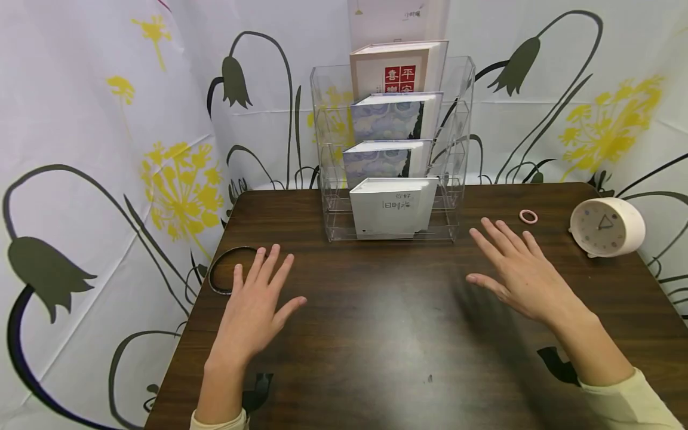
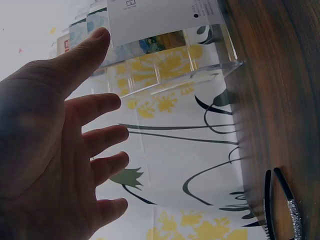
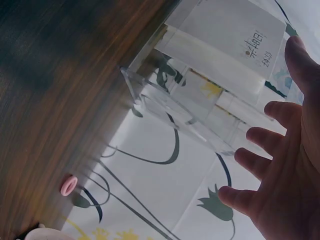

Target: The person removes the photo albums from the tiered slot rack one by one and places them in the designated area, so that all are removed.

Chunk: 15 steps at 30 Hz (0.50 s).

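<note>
My left hand (image 1: 251, 310) is held over the left of the table with its fingers straight and spread. Just beyond its fingertips lies a black headband (image 1: 214, 272), partly covered by the fingers; the left wrist view shows its sparkling, toothed side. My right hand (image 1: 516, 275) hovers on the right, fingers spread and palm down, holding nothing. Between and beyond the hands stands a clear acrylic tiered rack (image 1: 464, 149). White-grey book (image 1: 392, 212) sits on its front tier, with blue cloud-patterned books (image 1: 376, 164) and a beige book with red squares (image 1: 371, 71) on the tiers behind.
A pink ring (image 1: 528, 217) lies beyond the right hand's fingertips. At the right edge stands a cream round clock (image 1: 607, 227). The dark wood table (image 1: 371, 334) backs onto a white flower-printed curtain (image 1: 269, 119). Black wrist straps show under both wrists.
</note>
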Tool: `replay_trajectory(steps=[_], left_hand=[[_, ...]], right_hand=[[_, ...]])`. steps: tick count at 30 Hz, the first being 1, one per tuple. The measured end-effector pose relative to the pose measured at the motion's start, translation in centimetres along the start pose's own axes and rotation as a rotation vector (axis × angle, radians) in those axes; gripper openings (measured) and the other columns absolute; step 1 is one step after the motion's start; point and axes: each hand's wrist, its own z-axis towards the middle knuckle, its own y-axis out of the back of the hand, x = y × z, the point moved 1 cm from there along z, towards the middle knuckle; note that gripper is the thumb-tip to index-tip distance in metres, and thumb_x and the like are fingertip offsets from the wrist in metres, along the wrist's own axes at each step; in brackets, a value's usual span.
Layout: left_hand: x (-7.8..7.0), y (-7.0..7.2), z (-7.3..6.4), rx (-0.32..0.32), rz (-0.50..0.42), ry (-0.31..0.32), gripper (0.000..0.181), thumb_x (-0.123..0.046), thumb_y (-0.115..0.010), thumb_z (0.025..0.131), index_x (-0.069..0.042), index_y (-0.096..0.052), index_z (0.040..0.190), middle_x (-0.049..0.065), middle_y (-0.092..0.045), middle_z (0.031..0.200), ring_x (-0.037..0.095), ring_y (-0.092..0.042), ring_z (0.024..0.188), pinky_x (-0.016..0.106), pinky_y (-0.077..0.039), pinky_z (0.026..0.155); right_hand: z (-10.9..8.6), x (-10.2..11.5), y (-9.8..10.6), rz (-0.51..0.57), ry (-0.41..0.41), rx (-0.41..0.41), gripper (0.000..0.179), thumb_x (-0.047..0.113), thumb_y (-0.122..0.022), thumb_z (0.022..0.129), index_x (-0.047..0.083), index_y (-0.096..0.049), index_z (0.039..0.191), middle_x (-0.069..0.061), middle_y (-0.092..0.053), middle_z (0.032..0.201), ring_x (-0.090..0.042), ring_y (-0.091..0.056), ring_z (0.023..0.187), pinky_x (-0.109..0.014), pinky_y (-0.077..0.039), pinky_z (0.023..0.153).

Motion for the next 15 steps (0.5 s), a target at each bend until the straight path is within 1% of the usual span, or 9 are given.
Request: replay_trajectory(steps=[2, 5, 7, 10, 13, 14, 15], left_hand=[[0.0, 0.0, 0.0, 0.004, 0.000, 0.001, 0.080, -0.057, -0.056, 0.093, -0.017, -0.028, 0.156, 0.012, -0.016, 0.162, 0.032, -0.008, 0.149, 0.067, -0.010, 0.111], [0.1, -0.1, 0.1, 0.002, -0.004, -0.005, 0.080, -0.057, -0.057, 0.093, -0.016, -0.028, 0.156, 0.012, -0.016, 0.162, 0.034, -0.011, 0.148, 0.068, -0.012, 0.111], [0.1, -0.3, 0.1, -0.003, -0.022, -0.008, 0.079, -0.056, -0.057, 0.093, -0.016, -0.029, 0.155, 0.013, -0.018, 0.161, 0.033, -0.011, 0.148, 0.067, -0.011, 0.111], [0.4, -0.7, 0.4, -0.015, -0.059, -0.016, 0.078, -0.055, -0.058, 0.093, -0.016, -0.031, 0.155, 0.013, -0.021, 0.160, 0.034, -0.014, 0.147, 0.067, -0.014, 0.111], [0.9, -1.4, 1.0, -0.031, -0.119, -0.006, 0.076, -0.054, -0.060, 0.093, -0.017, -0.033, 0.154, 0.013, -0.024, 0.159, 0.034, -0.018, 0.147, 0.067, -0.017, 0.110], [1.1, -1.6, 1.3, -0.043, -0.143, 0.002, 0.075, -0.053, -0.060, 0.093, -0.018, -0.033, 0.154, 0.012, -0.026, 0.159, 0.034, -0.021, 0.146, 0.066, -0.019, 0.110], [1.2, -1.9, 1.6, -0.058, -0.175, 0.015, 0.074, -0.052, -0.061, 0.093, -0.018, -0.034, 0.153, 0.012, -0.028, 0.158, 0.034, -0.023, 0.145, 0.066, -0.024, 0.108]], right_hand=[[0.0, 0.0, 0.0, 0.003, 0.002, 0.000, 0.083, 0.057, -0.057, 0.093, 0.015, -0.023, 0.157, -0.011, -0.013, 0.163, -0.033, -0.008, 0.149, -0.059, -0.002, 0.116], [0.0, 0.0, -0.1, 0.007, 0.005, -0.002, 0.083, 0.057, -0.057, 0.093, 0.015, -0.024, 0.157, -0.011, -0.013, 0.163, -0.033, -0.009, 0.148, -0.059, -0.003, 0.116], [0.1, 0.0, -0.1, 0.011, 0.009, -0.007, 0.082, 0.057, -0.057, 0.093, 0.015, -0.025, 0.156, -0.011, -0.014, 0.163, -0.033, -0.010, 0.148, -0.059, -0.004, 0.116], [0.3, -0.2, -0.1, 0.030, 0.018, -0.022, 0.082, 0.056, -0.059, 0.093, 0.015, -0.026, 0.156, -0.011, -0.016, 0.162, -0.034, -0.014, 0.148, -0.058, -0.007, 0.116], [0.7, -0.4, -0.2, 0.073, 0.025, -0.046, 0.083, 0.053, -0.063, 0.091, 0.017, -0.026, 0.156, -0.013, -0.022, 0.160, -0.036, -0.023, 0.144, -0.059, -0.018, 0.114], [0.9, -0.5, -0.2, 0.095, 0.024, -0.054, 0.083, 0.051, -0.065, 0.091, 0.017, -0.026, 0.156, -0.014, -0.024, 0.159, -0.037, -0.026, 0.143, -0.060, -0.023, 0.111], [1.2, -0.5, -0.2, 0.120, 0.021, -0.062, 0.084, 0.049, -0.067, 0.090, 0.018, -0.027, 0.156, -0.014, -0.025, 0.159, -0.038, -0.030, 0.141, -0.061, -0.029, 0.107]])
